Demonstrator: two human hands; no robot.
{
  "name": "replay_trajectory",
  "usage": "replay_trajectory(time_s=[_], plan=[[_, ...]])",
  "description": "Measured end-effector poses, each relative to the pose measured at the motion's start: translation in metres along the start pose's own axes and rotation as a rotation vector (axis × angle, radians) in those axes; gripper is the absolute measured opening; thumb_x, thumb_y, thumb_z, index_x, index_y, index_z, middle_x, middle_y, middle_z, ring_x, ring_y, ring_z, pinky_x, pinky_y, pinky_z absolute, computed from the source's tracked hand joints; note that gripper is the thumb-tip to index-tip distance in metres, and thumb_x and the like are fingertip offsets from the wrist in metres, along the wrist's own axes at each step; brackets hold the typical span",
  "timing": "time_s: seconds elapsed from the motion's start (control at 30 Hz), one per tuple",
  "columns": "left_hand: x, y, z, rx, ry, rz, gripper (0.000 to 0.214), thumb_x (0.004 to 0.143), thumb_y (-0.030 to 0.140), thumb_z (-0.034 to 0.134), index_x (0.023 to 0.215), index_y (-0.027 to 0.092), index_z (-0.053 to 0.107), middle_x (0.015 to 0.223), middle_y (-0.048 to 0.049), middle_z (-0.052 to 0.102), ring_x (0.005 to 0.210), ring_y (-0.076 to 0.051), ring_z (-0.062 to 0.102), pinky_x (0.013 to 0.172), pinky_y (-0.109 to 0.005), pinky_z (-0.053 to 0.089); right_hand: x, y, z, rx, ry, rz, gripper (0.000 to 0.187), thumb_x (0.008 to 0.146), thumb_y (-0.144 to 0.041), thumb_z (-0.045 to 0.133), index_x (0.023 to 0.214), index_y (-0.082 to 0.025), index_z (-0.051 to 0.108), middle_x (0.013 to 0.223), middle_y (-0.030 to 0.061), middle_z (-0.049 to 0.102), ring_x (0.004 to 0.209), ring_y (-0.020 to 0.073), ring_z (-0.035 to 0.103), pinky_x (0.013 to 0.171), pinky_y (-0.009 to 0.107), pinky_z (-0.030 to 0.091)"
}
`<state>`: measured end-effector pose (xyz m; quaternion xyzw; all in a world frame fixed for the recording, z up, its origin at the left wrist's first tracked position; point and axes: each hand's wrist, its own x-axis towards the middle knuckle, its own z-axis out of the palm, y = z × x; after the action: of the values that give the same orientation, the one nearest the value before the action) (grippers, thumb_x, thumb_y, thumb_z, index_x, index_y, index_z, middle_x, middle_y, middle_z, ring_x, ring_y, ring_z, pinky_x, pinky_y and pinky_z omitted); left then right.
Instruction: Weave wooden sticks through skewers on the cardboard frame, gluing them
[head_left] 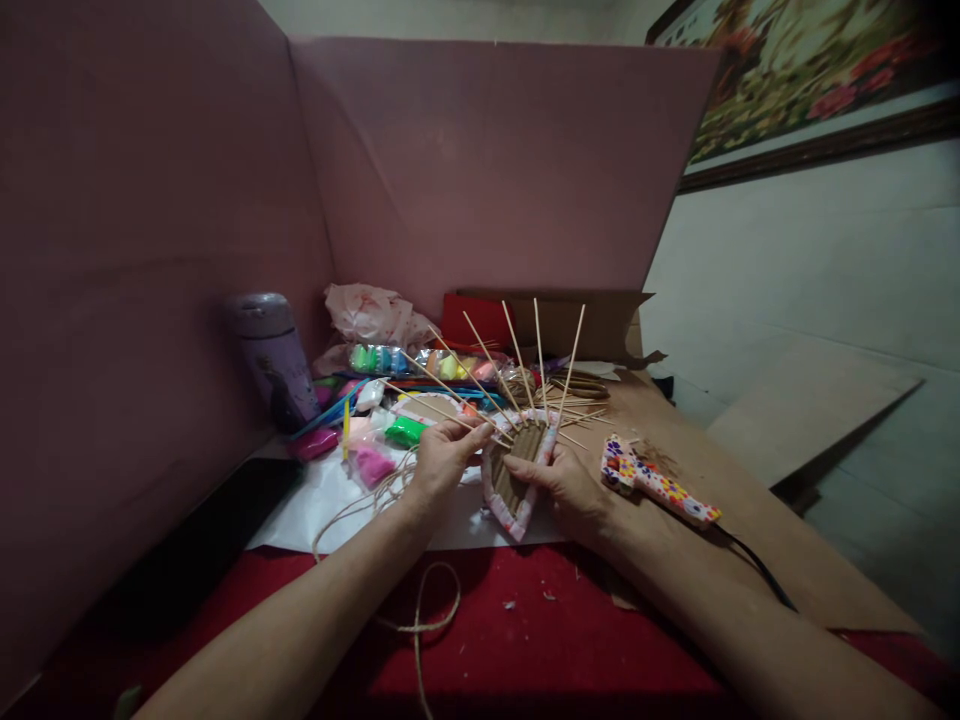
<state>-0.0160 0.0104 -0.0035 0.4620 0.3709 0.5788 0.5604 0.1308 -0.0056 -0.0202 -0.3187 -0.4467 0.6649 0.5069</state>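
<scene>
In front of me is a cardboard piece [516,470] with a ribbed face and a pale pink, patterned wrapped rim. Several thin wooden sticks [538,345] fan out from its far edge. My left hand [448,458] is closed at the piece's left edge, pinching the lowest stick near its base; its fingertips are partly hidden. With the thumb on the ribbed face and the fingers behind, my right hand [566,487] grips the right side of the cardboard piece. A flower-patterned glue gun [660,483] lies to the right of that hand.
Loose twine [420,628] trails over the red cloth [525,640]. Behind my hands lie coloured clay packs [406,431], another rimmed cardboard piece [429,406] and loose sticks. A purple bottle [274,365] stands left. Brown board [757,540] lies under the glue gun and its black cable.
</scene>
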Motion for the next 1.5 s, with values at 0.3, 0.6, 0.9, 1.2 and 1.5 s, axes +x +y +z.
replay_trajectory(time_s=[0.3, 0.6, 0.9, 1.2, 1.5], plan=[[-0.0001, -0.0004, -0.0002, 0.001, -0.018, 0.008, 0.03, 0.056, 0.037, 0.076, 0.068, 0.011, 0.066, 0.067, -0.005, 0.065, 0.056, -0.012, 0.056, 0.055, -0.025, 0.044, 0.0008, 0.0002, 0.0001, 0.001, 0.012, -0.015, 0.031, 0.054, -0.027, 0.08, 0.079, -0.014, 0.068, 0.071, 0.0025, 0.068, 0.064, 0.0149, 0.06, 0.068, 0.03, 0.047], [-0.0016, 0.001, 0.0006, -0.006, -0.005, 0.021, 0.029, 0.055, 0.035, 0.076, 0.068, 0.011, 0.066, 0.068, -0.0051, 0.065, 0.058, -0.012, 0.056, 0.055, -0.025, 0.044, 0.0002, 0.0008, 0.0002, 0.018, 0.002, -0.011, 0.029, 0.055, -0.024, 0.08, 0.079, -0.015, 0.068, 0.073, 0.0025, 0.069, 0.063, 0.014, 0.06, 0.066, 0.029, 0.047], [-0.0012, 0.0008, 0.0004, 0.005, -0.006, 0.02, 0.03, 0.057, 0.035, 0.075, 0.07, 0.01, 0.065, 0.069, -0.0054, 0.064, 0.059, -0.013, 0.056, 0.055, -0.026, 0.045, 0.0017, 0.0011, -0.0005, 0.022, 0.009, -0.012, 0.03, 0.055, -0.024, 0.08, 0.079, -0.014, 0.068, 0.073, 0.0023, 0.068, 0.064, 0.0142, 0.061, 0.067, 0.029, 0.048], [-0.0015, 0.0017, 0.0007, -0.009, -0.004, 0.013, 0.03, 0.055, 0.036, 0.076, 0.067, 0.011, 0.066, 0.067, -0.0046, 0.064, 0.058, -0.012, 0.056, 0.054, -0.025, 0.044, -0.0005, -0.0007, 0.0018, 0.0, -0.019, -0.03, 0.03, 0.056, -0.027, 0.079, 0.08, -0.014, 0.068, 0.073, 0.0029, 0.069, 0.065, 0.015, 0.061, 0.067, 0.029, 0.047], [-0.0022, 0.0022, 0.0007, -0.008, 0.008, 0.008, 0.029, 0.054, 0.035, 0.076, 0.065, 0.012, 0.065, 0.065, -0.0031, 0.063, 0.057, -0.012, 0.055, 0.054, -0.025, 0.044, -0.0002, 0.0008, 0.0015, 0.0, -0.002, -0.013, 0.029, 0.054, -0.029, 0.08, 0.076, -0.015, 0.068, 0.072, 0.0029, 0.069, 0.062, 0.0157, 0.062, 0.066, 0.031, 0.047]])
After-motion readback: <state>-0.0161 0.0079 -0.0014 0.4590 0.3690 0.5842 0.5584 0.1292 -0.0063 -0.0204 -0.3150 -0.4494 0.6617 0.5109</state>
